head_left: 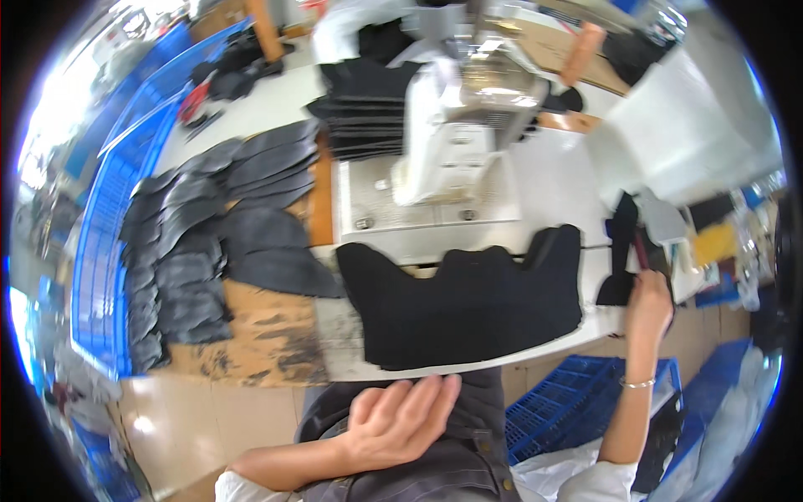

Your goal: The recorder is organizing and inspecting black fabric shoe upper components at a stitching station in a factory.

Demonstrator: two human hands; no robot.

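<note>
A large black fabric piece (468, 309) with a wavy upper edge lies flat on the white table in front of the sewing machine (452, 155). Below the table edge, my left hand (401, 418) hovers over my lap, fingers stretched out and slightly bent, holding nothing. At the table's right end my right hand (651, 303) is closed beside small black pieces (621, 238). A thin dark red stick-like thing (641, 251) rises just above its fingers. Whether the hand grips that thing or a black piece cannot be made out.
Overlapping dark grey pieces (184, 259) cover the table's left side, beside a blue plastic basket (109, 251). Folded black pieces (364, 109) are stacked left of the machine. A blue crate (556, 402) stands below the table at the right. White sheeting (686, 125) hangs at the back right.
</note>
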